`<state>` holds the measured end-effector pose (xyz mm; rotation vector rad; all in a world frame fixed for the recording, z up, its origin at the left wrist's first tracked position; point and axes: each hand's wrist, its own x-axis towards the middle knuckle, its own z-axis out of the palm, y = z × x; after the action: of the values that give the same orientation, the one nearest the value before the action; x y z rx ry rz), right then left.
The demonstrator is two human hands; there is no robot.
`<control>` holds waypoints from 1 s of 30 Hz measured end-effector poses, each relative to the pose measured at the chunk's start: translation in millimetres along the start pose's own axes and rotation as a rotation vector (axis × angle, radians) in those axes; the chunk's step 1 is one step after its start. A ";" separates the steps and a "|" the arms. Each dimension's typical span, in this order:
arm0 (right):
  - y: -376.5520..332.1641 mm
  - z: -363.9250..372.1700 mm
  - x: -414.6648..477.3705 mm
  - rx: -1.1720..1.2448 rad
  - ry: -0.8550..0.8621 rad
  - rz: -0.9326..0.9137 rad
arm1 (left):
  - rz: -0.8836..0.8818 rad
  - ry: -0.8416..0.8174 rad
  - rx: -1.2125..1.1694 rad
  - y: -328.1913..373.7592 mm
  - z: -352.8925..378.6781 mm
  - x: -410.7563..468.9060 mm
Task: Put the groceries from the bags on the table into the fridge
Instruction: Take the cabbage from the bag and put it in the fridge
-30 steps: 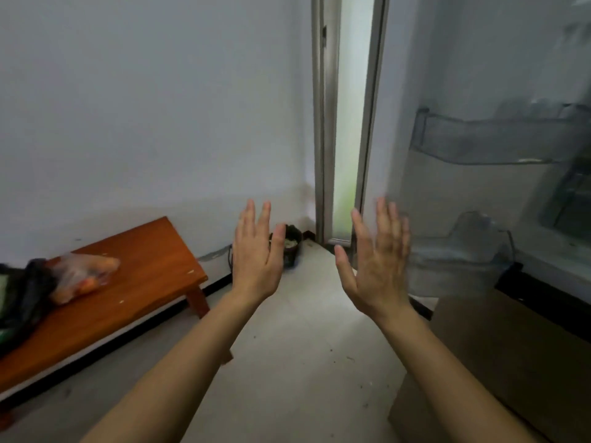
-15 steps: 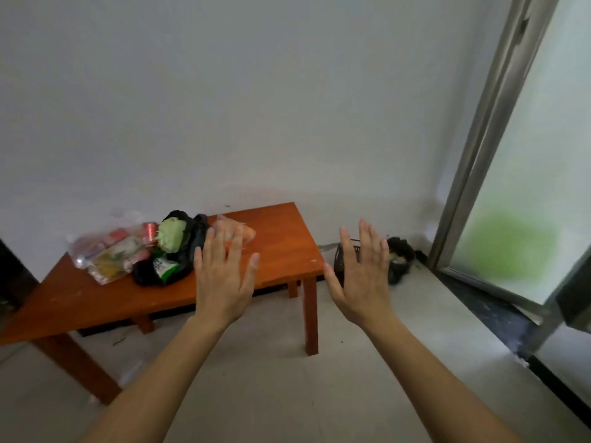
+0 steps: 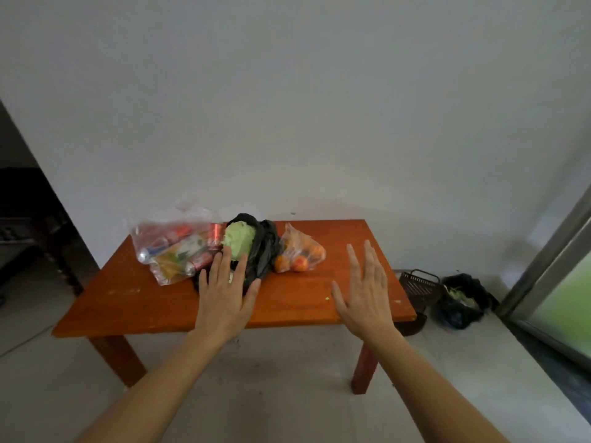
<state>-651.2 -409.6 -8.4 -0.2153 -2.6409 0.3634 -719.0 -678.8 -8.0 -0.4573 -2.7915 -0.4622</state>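
View has swung off the fridge door, which filled the right side 1 s ago, past the doorway and onto the table (image 3: pixel 134 310), now square in front w/ all the groceries in sight. So the person has turned away from the fridge & is heading back for a load; fridge itself is out of frame now. Both hands are raised, palms down, fingers spread apart, holding nothing, same as in the earlier shots. Left hand (image 3: pixel 225 294) hovers in front of the black bag (image 3: pixel 260 251), which has a pale green cabbage (image 3: pixel 238 241) poking out the top; can't tell if fingertips touch the bag or are just short of it. Right hand (image 3: pixel 364 290) is over bare tabletop, right of the clear bag of orange fruit (image 3: pixel 299 252) & apart from it. Clear bag of cans and packets (image 3: pixel 174 247) lies at the left, touching the black bag. All 3 bags sit along the back of the table, nr the wall. Judgement: nothing lifted yet, so fetch step is just starting; black bag looks the likely first pick for the left hand. Thin plastic, loose contents, so grab by the neck or from under, else stuff may roll out.
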 end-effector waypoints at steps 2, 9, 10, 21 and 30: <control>-6.7 28.5 21.0 -0.002 -0.030 -0.016 | -0.048 -0.004 -0.019 -18.1 15.0 14.0; -29.4 133.2 135.2 0.132 -0.155 -0.063 | -0.112 -0.140 0.026 -94.5 72.1 119.6; -31.4 137.6 141.7 0.137 -0.158 -0.070 | -0.109 -0.175 0.026 -98.1 72.4 125.2; -92.2 274.5 336.2 0.324 -0.688 -0.098 | -0.669 -0.417 -0.709 -163.4 113.3 283.2; -144.4 372.0 401.5 0.483 -0.744 0.161 | -1.143 -0.748 -1.265 -236.5 209.3 349.0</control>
<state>-1190.7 -543.2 -115.4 -0.1493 -3.1238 1.3354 -1164.7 -726.7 -151.4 1.0929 -2.6271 -2.7408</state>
